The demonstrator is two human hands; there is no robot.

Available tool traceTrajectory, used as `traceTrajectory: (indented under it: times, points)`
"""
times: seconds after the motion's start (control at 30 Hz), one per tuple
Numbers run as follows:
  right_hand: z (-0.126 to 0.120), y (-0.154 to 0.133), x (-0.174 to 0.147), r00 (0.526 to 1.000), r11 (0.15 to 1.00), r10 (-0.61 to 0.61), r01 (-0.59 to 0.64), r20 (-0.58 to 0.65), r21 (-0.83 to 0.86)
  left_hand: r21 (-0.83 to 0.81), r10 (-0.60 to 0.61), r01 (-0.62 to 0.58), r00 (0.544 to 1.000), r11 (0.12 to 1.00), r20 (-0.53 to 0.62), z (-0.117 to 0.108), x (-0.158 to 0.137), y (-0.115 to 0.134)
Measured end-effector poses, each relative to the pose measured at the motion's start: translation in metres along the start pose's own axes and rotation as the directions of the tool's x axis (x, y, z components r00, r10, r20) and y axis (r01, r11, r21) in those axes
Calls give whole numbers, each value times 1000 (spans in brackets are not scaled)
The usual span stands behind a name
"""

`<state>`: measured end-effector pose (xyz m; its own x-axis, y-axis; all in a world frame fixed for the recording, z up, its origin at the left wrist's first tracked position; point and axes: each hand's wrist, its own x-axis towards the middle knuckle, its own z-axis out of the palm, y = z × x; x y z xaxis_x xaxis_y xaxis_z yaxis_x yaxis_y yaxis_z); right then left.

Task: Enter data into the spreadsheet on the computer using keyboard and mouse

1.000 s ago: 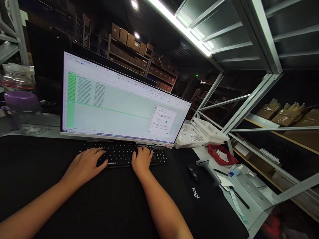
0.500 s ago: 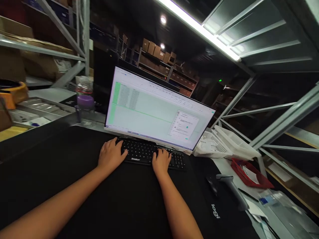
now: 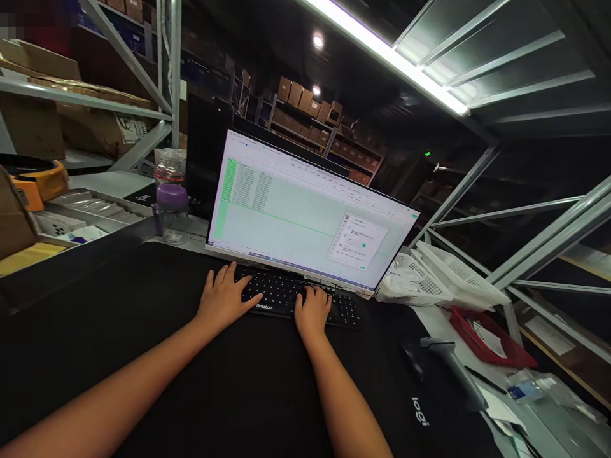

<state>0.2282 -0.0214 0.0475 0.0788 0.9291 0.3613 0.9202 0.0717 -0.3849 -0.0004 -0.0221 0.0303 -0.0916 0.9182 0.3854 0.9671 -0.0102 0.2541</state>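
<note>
Black full-size keyboard (image 3: 274,294) lies flat on a black desk mat (image 3: 258,394), just in front of the lower edge of the monitor (image 3: 296,210) and running slightly askew, right end nearer the wearer. Left hand (image 3: 223,299): fingers spread wide over the left end, thumb out along the front edge, nothing gripped. Right hand (image 3: 312,312): fingers loosely bent over the keys short of the number pad, slightly apart, nothing gripped; whether any key is pressed down cannot be told. Handling, judged: light for its length, stiff plastic shell, likely smooth enough to slide on the mat under a sideways push; keycaps are the delicate part. To lift or shift it, take both short ends, thumbs on the front edge, clear of the keys. Markings: white lettering on the keyboard's front edge appears to read "Bosston"; large white "logi" on the mat at right, near the mouse (image 3: 412,362) and the grey handheld barcode scanner (image 3: 456,372). Monitor shows a spreadsheet with a green-filled column and a smaller window at lower right; text too small to read. A sticker at the monitor's lower right corner is likewise illegible
</note>
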Motion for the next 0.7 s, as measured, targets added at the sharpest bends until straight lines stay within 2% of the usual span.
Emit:
traceTrajectory:
  times: [0.1,0.2,0.3,0.47,0.57,0.7]
  points:
    - [2,-3,-2,997,996,-80,80,-7,32,-53,1,-6,995,999,-97,-2,-2,-5]
    - [4,-6,-3,989,987,-146,146,2,74,-59,80,-93,978,994,-195,-4,-5,-8]
    - [5,-5,-2,988,983,-155,154,2,95,-55,145,-162,963,985,-227,-6,-6,-10]
    - [4,-3,0,990,983,-137,137,-9,118,-112,161,-201,943,973,-290,-7,-5,-14]
    - [2,-2,0,993,983,-115,117,-18,144,-133,249,-300,920,945,-302,-4,-3,-15]
    - [-4,-2,2,997,985,-45,54,-64,162,-152,360,-399,904,904,-230,4,-1,-14]
